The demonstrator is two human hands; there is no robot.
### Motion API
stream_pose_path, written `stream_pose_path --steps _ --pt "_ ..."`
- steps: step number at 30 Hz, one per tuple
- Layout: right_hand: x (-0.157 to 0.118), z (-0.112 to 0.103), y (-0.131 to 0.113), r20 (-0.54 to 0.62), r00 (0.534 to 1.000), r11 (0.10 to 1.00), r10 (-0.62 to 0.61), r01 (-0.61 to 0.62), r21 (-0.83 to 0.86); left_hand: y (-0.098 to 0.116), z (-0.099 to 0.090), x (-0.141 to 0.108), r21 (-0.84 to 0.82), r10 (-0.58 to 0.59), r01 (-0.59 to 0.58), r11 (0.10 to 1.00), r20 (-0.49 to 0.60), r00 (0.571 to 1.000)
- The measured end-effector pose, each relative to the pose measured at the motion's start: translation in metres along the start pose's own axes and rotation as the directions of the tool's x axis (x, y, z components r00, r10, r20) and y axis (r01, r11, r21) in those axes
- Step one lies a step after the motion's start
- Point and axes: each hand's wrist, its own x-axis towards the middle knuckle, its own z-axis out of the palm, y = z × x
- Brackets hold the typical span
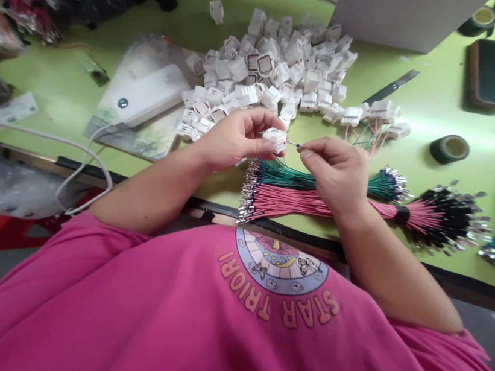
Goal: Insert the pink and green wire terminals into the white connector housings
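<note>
Fingers of the left hand (pixel 242 136) pinch a white connector (pixel 274 140); just beside it, the right hand's (pixel 334 168) fingertips grip a terminal-tipped wire (pixel 297 145). Below the fingers lie pink wires (pixel 291 201); beyond them, piled white housings (pixel 268 60).

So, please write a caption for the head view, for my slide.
Left hand holding a white connector, right hand pinching a thin wire beside it, near green wires and pink wires.
</note>
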Motion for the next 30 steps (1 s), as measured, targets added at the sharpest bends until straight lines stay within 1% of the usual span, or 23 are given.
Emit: stream_pose_path --steps 4,8,12,14,18,21,23,25,26,27,28,29,30 --pt "-0.002 0.001 -0.002 -0.007 1.0 0.994 0.004 -0.004 -0.106 0.001 0.001 -0.001 0.05 -0.013 0.014 0.999 -0.002 1.0" --pt "-0.002 0.002 -0.006 -0.007 1.0 0.986 0.001 -0.002 -0.169 -0.004 0.002 0.0 0.074 0.024 -0.022 0.997 -0.03 0.999" --pt "-0.004 0.004 -0.009 0.073 0.997 0.977 -0.019 0.034 -0.209 -0.01 0.004 0.0 0.16 0.099 -0.086 0.983 -0.077 0.992" --pt "-0.005 0.006 -0.009 0.12 0.993 0.973 -0.01 0.037 -0.226 -0.012 0.006 -0.001 0.197 0.119 -0.105 0.975 -0.062 0.991" --pt "-0.005 0.01 -0.006 0.195 0.98 0.953 0.022 0.038 -0.301 -0.012 0.008 -0.002 0.227 0.126 -0.123 0.966 0.003 0.992" --pt "-0.002 0.009 -0.004 0.236 0.971 0.922 0.048 0.047 -0.383 -0.01 0.008 -0.002 0.247 0.109 -0.105 0.963 -0.001 0.994" --pt "0.0 0.004 -0.005 0.228 0.973 0.9 0.018 0.083 -0.428 -0.009 0.006 -0.002 0.258 0.091 -0.075 0.963 -0.051 0.995" --pt "0.0 -0.003 -0.009 0.197 0.978 0.87 -0.07 0.156 -0.467 -0.007 0.003 0.0 0.26 0.081 -0.049 0.964 -0.117 0.99" --pt "-0.001 -0.006 -0.011 0.202 0.972 0.851 -0.122 0.207 -0.483 -0.007 0.001 0.001 0.259 0.079 -0.039 0.965 -0.143 0.987" --pt "-0.003 -0.009 -0.014 0.243 0.956 0.829 -0.167 0.269 -0.49 -0.007 0.0 0.002 0.262 0.078 -0.034 0.964 -0.159 0.984" --pt "-0.006 -0.012 -0.016 0.328 0.924 0.806 -0.195 0.341 -0.483 -0.008 -0.001 0.002 0.268 0.079 -0.033 0.963 -0.162 0.984" --pt "-0.009 -0.012 -0.019 0.443 0.874 0.785 -0.197 0.412 -0.463 -0.008 -0.002 0.003 0.278 0.081 -0.034 0.96 -0.156 0.984" --pt "-0.012 -0.012 -0.02 0.552 0.815 0.767 -0.175 0.464 -0.442 -0.008 -0.002 0.003 0.29 0.082 -0.037 0.956 -0.145 0.986"
